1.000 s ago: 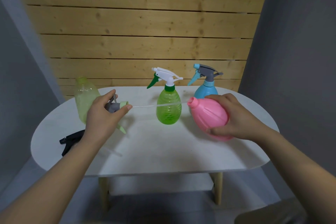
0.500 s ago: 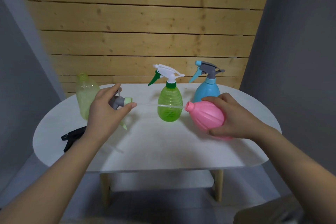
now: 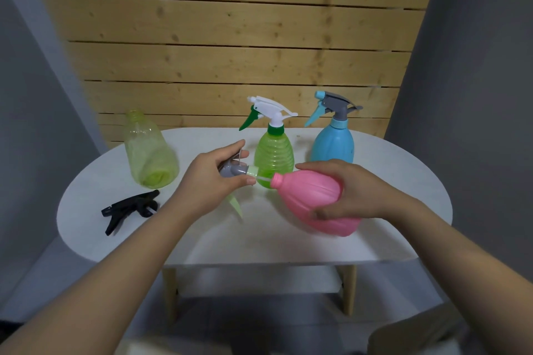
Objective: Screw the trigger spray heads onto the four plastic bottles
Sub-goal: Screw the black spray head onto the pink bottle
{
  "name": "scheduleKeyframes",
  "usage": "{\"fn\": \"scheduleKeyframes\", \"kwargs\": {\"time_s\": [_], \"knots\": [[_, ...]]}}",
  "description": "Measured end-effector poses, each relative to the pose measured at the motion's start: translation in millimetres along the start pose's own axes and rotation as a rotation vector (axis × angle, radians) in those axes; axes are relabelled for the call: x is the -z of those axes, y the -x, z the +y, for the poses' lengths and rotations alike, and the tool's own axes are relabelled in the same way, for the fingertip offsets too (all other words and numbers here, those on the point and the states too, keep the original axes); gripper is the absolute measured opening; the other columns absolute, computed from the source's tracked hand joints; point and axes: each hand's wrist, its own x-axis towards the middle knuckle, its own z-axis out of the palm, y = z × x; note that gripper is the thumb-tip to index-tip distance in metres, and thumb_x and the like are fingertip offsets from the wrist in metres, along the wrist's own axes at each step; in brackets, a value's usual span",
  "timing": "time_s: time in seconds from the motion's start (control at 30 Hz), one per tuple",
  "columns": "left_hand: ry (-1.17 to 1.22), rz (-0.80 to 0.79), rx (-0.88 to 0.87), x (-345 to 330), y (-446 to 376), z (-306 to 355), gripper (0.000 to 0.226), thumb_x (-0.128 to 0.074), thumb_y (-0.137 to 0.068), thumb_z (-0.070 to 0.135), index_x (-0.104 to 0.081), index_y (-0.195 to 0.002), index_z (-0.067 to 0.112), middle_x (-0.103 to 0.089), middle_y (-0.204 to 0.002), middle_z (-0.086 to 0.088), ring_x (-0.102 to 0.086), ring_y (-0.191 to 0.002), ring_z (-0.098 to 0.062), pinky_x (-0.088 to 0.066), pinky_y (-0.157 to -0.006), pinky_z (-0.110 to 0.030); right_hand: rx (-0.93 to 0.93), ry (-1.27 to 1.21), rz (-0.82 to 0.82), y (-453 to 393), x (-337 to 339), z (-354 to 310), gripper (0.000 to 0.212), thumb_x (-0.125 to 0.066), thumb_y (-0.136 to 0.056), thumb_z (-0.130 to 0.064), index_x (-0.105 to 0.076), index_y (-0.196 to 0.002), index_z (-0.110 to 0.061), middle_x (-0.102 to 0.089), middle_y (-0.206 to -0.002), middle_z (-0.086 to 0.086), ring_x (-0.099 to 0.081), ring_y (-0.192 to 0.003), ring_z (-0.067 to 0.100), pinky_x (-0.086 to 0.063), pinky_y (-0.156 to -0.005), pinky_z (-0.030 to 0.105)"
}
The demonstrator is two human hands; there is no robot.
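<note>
My right hand (image 3: 350, 189) grips the pink bottle (image 3: 314, 204), tilted with its open neck pointing left. My left hand (image 3: 213, 181) holds a grey and pale-green spray head (image 3: 235, 170) by its body, its collar just left of the pink neck. The head's thin tube runs into the neck, and its green trigger hangs below my hand. At the back of the white table (image 3: 259, 239) stand a green bottle (image 3: 274, 161) with a white head and a blue bottle (image 3: 333, 141) with a grey head. A capless yellow-green bottle (image 3: 150, 153) stands at the left, and a black spray head (image 3: 129, 207) lies before it.
The oval table stands on wooden legs against a wooden plank wall (image 3: 230, 52). Grey walls close in on both sides. The table's front edge lies close below my forearms.
My left hand has moved right, sliding the spray head's tube into the pink bottle's neck. The collar is now close to the neck. My right hand still grips the bottle.
</note>
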Motion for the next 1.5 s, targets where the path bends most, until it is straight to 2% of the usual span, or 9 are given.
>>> {"fn": "scheduleKeyframes", "kwargs": {"time_s": [0.13,0.43,0.6,0.73,0.87,1.07,1.23,1.33,1.5], "knots": [[0.074,-0.069,0.042,11,-5,-2,0.071,-0.076,-0.068,0.000,-0.050,-0.130,0.019,-0.066,-0.110,0.005,-0.064,-0.083,0.009,-0.051,-0.064,-0.014,-0.014,-0.132,-0.048,1,3,-3,0.069,-0.076,-0.054,-0.048,-0.044,-0.112,-0.067,-0.052,-0.105,-0.045,-0.051,-0.102,-0.014,-0.045,-0.077,0.005],[0.104,-0.157,0.096,12,-4,-1,0.066,-0.072,-0.074,0.008,-0.046,-0.133,0.023,-0.068,-0.111,0.003,-0.067,-0.078,-0.002,-0.048,-0.056,-0.018,-0.049,-0.237,-0.092,-1,1,5,0.068,-0.078,-0.060,-0.040,-0.051,-0.121,-0.054,-0.056,-0.113,-0.034,-0.053,-0.101,-0.014,-0.044,-0.077,0.005],[0.091,-0.287,0.168,15,0,3,0.067,-0.074,-0.072,0.020,-0.046,-0.130,0.035,-0.074,-0.072,0.001,-0.068,-0.058,-0.013,-0.043,-0.047,-0.011,-0.059,-0.230,-0.116,-1,1,5,0.069,-0.080,-0.061,-0.040,-0.050,-0.121,-0.058,-0.055,-0.110,-0.038,-0.053,-0.100,-0.014,-0.044,-0.074,0.004],[0.015,-0.084,0.250,34,-4,-1,0.059,-0.075,-0.074,0.022,-0.051,-0.127,0.033,-0.075,-0.089,-0.007,-0.064,-0.055,-0.010,-0.042,-0.046,-0.015,-0.083,-0.054,-0.095,-5,4,13,0.073,-0.079,-0.069,-0.035,-0.045,-0.133,-0.040,-0.054,-0.118,-0.021,-0.054,-0.103,0.004,-0.044,-0.078,0.014],[0.013,0.092,0.420,62,0,-12,0.047,-0.070,-0.076,0.028,-0.053,-0.120,0.025,-0.072,-0.098,-0.013,-0.052,-0.055,-0.014,-0.034,-0.051,-0.029,-0.231,-0.158,0.054,-11,12,19,0.069,-0.076,-0.070,-0.041,-0.047,-0.132,-0.032,-0.058,-0.118,-0.005,-0.057,-0.096,0.010,-0.047,-0.072,0.024],[-0.127,0.196,0.577,97,14,-24,0.023,-0.065,-0.078,0.030,-0.057,-0.072,0.009,-0.053,-0.056,-0.006,-0.038,-0.030,-0.006,-0.027,-0.034,-0.017,-0.228,-0.291,0.132,-17,3,2,0.066,-0.069,-0.058,-0.051,-0.048,-0.119,-0.039,-0.054,-0.102,-0.022,-0.054,-0.089,-0.001,-0.042,-0.062,0.018],[-0.160,0.277,0.624,113,22,-22,0.024,-0.065,-0.076,0.033,-0.055,-0.076,0.011,-0.053,-0.065,-0.005,-0.045,-0.031,-0.004,-0.028,-0.035,-0.018,-0.198,-0.309,0.097,-22,-4,-6,0.068,-0.072,-0.061,-0.049,-0.050,-0.124,-0.035,-0.056,-0.106,-0.017,-0.055,-0.093,0.003,-0.046,-0.067,0.020],[-0.203,0.253,0.641,116,26,-25,0.034,-0.068,-0.076,0.032,-0.060,-0.096,0.006,-0.056,-0.069,-0.005,-0.053,-0.050,-0.012,-0.030,-0.042,-0.021,-0.174,-0.302,0.095,-25,-11,-12,0.058,-0.077,-0.072,-0.041,-0.048,-0.122,-0.037,-0.053,-0.105,-0.023,-0.053,-0.092,0.001,-0.044,-0.064,0.019],[-0.211,0.103,0.637,87,21,-33,0.053,-0.072,-0.075,0.031,-0.047,-0.117,0.010,-0.059,-0.062,-0.004,-0.046,-0.034,-0.005,-0.031,-0.036,-0.018,-0.140,-0.356,0.123,-32,-20,-28,0.069,-0.069,-0.061,-0.051,-0.045,-0.124,-0.039,-0.052,-0.106,-0.024,-0.054,-0.093,0.001,-0.045,-0.063,0.017]]}}
